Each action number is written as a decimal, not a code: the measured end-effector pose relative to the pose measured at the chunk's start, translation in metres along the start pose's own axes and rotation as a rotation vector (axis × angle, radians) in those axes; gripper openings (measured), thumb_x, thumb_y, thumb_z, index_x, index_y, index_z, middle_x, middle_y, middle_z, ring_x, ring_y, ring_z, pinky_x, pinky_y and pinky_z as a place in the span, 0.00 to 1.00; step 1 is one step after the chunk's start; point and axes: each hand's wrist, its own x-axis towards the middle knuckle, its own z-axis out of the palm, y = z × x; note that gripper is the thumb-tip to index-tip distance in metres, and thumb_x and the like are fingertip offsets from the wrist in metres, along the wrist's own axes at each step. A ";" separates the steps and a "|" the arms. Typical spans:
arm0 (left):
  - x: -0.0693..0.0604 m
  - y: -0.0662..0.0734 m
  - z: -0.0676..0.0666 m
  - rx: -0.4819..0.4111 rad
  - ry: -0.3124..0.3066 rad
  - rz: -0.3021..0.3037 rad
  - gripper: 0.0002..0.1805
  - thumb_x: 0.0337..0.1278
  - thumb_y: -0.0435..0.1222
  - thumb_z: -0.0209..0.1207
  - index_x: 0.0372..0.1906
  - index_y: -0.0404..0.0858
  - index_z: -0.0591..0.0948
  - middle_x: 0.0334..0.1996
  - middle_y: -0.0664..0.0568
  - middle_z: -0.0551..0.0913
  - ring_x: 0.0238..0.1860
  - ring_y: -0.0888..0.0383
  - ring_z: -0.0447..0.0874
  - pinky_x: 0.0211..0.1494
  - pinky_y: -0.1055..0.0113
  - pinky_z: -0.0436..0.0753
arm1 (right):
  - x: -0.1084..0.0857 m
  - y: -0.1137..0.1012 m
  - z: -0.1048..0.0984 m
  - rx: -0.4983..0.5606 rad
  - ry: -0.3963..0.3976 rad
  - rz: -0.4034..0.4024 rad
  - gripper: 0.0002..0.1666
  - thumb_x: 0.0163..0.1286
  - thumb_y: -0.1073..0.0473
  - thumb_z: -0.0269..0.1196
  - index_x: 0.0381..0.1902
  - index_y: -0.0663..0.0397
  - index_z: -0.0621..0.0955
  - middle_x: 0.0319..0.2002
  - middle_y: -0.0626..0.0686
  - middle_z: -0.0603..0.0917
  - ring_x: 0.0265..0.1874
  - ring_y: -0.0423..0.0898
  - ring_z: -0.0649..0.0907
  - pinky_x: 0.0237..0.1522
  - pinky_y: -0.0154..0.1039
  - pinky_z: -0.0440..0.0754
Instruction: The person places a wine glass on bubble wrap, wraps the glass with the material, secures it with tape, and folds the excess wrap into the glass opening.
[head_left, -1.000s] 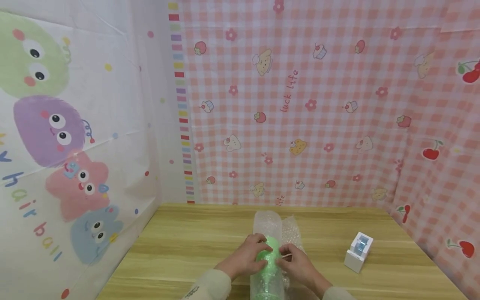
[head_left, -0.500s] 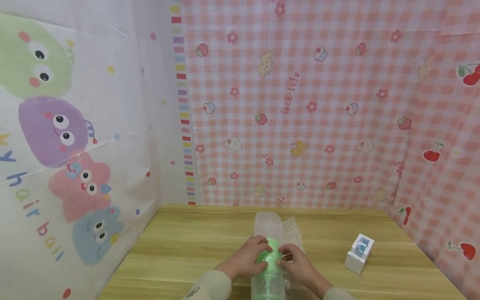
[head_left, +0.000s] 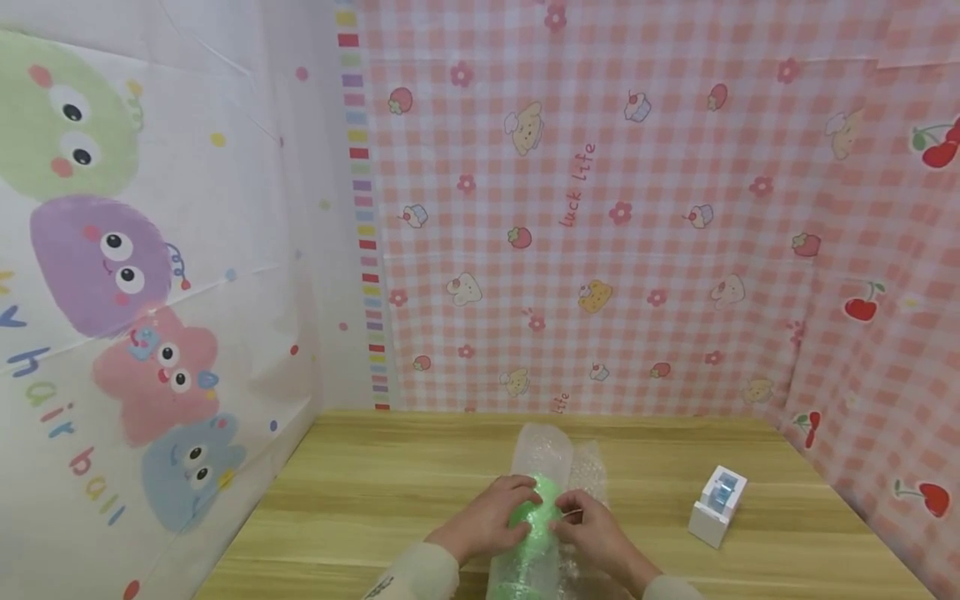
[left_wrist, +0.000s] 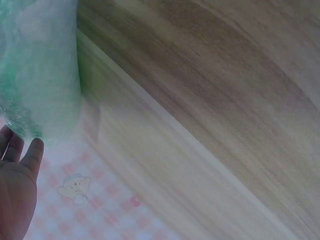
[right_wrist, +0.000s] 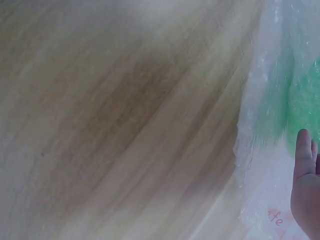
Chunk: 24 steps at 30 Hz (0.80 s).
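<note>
Lots of plastic here: bubble wrap [head_left: 543, 450], clear and milky with a dimply, shiny skin, rolled into a long tube at the near edge of the table [head_left: 360, 500], roughly in the middle. Inside it sits a green cylinder [head_left: 536, 533], smooth-looking and rounded, its colour gone pale and cloudy through the layers. The tube runs past the green at the far end, and a loose, crinkly flap lies flat along its right side.

The left hand [head_left: 491, 518] holds the roll from the left, fingers bent over the top, thumb set apart nearer the wearer. The right hand [head_left: 596, 529] is on the right side, fingers and thumb bent close against the wrap; can't tell if they're actually pinching an edge. Both sleeves [head_left: 426, 573] are pale cloth.

Table's yellowish woodgrain. Off right there's a boxy white block [head_left: 717, 506] with a see-through blue piece in its top. Pink checked cloth [head_left: 480, 242] hangs at the far side, lightly creased.
</note>
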 end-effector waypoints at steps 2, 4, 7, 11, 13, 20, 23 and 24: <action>0.001 0.001 0.000 0.010 0.006 0.013 0.18 0.61 0.37 0.61 0.56 0.42 0.80 0.65 0.48 0.72 0.68 0.52 0.67 0.70 0.61 0.68 | 0.000 0.000 -0.001 -0.005 0.004 -0.006 0.20 0.64 0.64 0.68 0.49 0.68 0.75 0.48 0.59 0.79 0.44 0.51 0.81 0.43 0.44 0.84; 0.002 0.002 0.000 0.020 0.006 0.026 0.18 0.62 0.37 0.61 0.56 0.42 0.80 0.65 0.47 0.73 0.67 0.52 0.67 0.70 0.61 0.68 | -0.001 -0.001 -0.002 -0.006 0.010 -0.012 0.19 0.63 0.65 0.68 0.48 0.68 0.75 0.48 0.59 0.79 0.44 0.52 0.81 0.43 0.44 0.84; 0.005 0.005 -0.001 0.022 -0.009 0.030 0.17 0.63 0.37 0.60 0.56 0.42 0.80 0.64 0.47 0.73 0.67 0.52 0.67 0.69 0.62 0.69 | -0.001 -0.001 -0.003 -0.038 0.032 -0.045 0.18 0.62 0.67 0.68 0.47 0.68 0.76 0.46 0.59 0.79 0.42 0.52 0.82 0.40 0.41 0.83; 0.007 0.008 -0.002 0.018 -0.029 0.007 0.16 0.63 0.37 0.60 0.55 0.42 0.81 0.64 0.48 0.72 0.67 0.53 0.67 0.68 0.63 0.70 | 0.002 -0.002 -0.004 -0.130 0.057 -0.099 0.19 0.58 0.68 0.70 0.46 0.67 0.78 0.43 0.57 0.80 0.37 0.48 0.81 0.33 0.36 0.81; 0.006 0.009 -0.003 0.013 -0.033 -0.003 0.16 0.63 0.37 0.61 0.55 0.42 0.81 0.64 0.48 0.72 0.67 0.53 0.67 0.68 0.63 0.70 | 0.002 -0.003 -0.004 -0.168 0.053 -0.105 0.20 0.57 0.65 0.71 0.47 0.66 0.79 0.43 0.56 0.80 0.37 0.47 0.80 0.32 0.35 0.80; -0.001 0.006 -0.003 -0.054 -0.020 -0.003 0.21 0.61 0.35 0.58 0.61 0.40 0.78 0.67 0.46 0.71 0.68 0.50 0.66 0.69 0.58 0.69 | 0.003 -0.003 -0.005 -0.104 0.003 -0.076 0.24 0.58 0.63 0.73 0.49 0.67 0.77 0.46 0.56 0.79 0.42 0.51 0.80 0.36 0.38 0.81; -0.003 0.003 -0.001 -0.085 -0.008 -0.012 0.23 0.61 0.34 0.58 0.62 0.39 0.76 0.67 0.47 0.71 0.69 0.51 0.66 0.70 0.58 0.68 | 0.004 -0.002 -0.005 -0.071 -0.003 -0.060 0.24 0.58 0.64 0.72 0.49 0.68 0.77 0.46 0.57 0.79 0.42 0.51 0.79 0.38 0.39 0.81; -0.003 0.003 0.000 -0.091 0.001 -0.012 0.23 0.61 0.33 0.58 0.62 0.38 0.76 0.67 0.47 0.72 0.69 0.51 0.67 0.70 0.59 0.68 | 0.004 -0.002 -0.004 -0.066 -0.006 -0.051 0.24 0.58 0.64 0.72 0.49 0.68 0.77 0.47 0.57 0.79 0.43 0.51 0.79 0.38 0.40 0.82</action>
